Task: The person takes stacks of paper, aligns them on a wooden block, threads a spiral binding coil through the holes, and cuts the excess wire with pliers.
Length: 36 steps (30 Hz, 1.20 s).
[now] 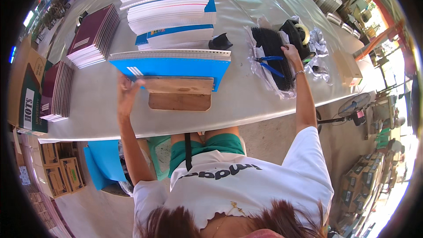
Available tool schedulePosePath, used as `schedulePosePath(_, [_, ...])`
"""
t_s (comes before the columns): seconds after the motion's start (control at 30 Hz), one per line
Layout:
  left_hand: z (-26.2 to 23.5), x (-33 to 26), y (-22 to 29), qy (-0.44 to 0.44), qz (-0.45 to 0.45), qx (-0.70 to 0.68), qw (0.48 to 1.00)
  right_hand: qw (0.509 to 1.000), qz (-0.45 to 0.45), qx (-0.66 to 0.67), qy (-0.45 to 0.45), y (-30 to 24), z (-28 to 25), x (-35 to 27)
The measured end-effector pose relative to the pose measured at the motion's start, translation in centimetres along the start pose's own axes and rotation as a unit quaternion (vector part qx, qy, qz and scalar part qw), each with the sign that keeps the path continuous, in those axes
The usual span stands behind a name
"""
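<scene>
A blue-covered pad of punched pages (169, 68) stands on edge against a wooden stand (179, 101) near the table's front. My left hand (127, 92) is at the pad's left edge, its thumb in front by the wood and its other fingers partly hidden behind the cover. To the right, my right hand (291, 55) has bent fingers closed at the edge of a pile of black spiral binding coils (269, 39); the fingertips are small in view. Blue-handled pliers (271, 65) lie on the coils, which rest on crumpled clear plastic.
Tall stacks of white pages with blue covers (172, 13) stand behind the pad. Maroon notebooks (94, 33) are piled at left, beside a cardboard box (28, 88). A black tape dispenser (294, 33) sits beyond my right hand. A fan (352, 110) stands off the table's right side.
</scene>
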<state>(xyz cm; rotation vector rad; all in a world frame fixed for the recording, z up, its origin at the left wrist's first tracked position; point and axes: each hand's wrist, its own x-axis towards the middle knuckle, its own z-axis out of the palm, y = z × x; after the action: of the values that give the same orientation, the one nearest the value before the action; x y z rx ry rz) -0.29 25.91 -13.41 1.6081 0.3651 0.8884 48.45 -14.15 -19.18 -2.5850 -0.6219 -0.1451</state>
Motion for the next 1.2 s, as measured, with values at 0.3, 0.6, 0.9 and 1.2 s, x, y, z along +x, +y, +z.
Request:
schedulePosePath(0.3, [4.1,-0.4,7.0,0.281,0.273,0.089,0.916,0.966,0.073,0.245,-0.041,-0.2,-4.7,0.5])
schedulePosePath(0.6, [14.0,-3.0,10.7,0.053,0.309,0.357,0.880,0.930,-0.173,0.317,-0.070,-19.7,-14.3,-7.9])
schedulePosePath(0.9, [17.7,-1.3,9.2,0.048,0.278,0.384,0.879,0.893,-0.264,0.337,-0.140,-27.4,-13.2,-15.5])
schedulePosePath(1.2, [17.8,-0.8,9.7,0.036,0.275,0.390,0.878,0.907,-0.258,0.303,-0.139,-28.0,-12.9,-16.1])
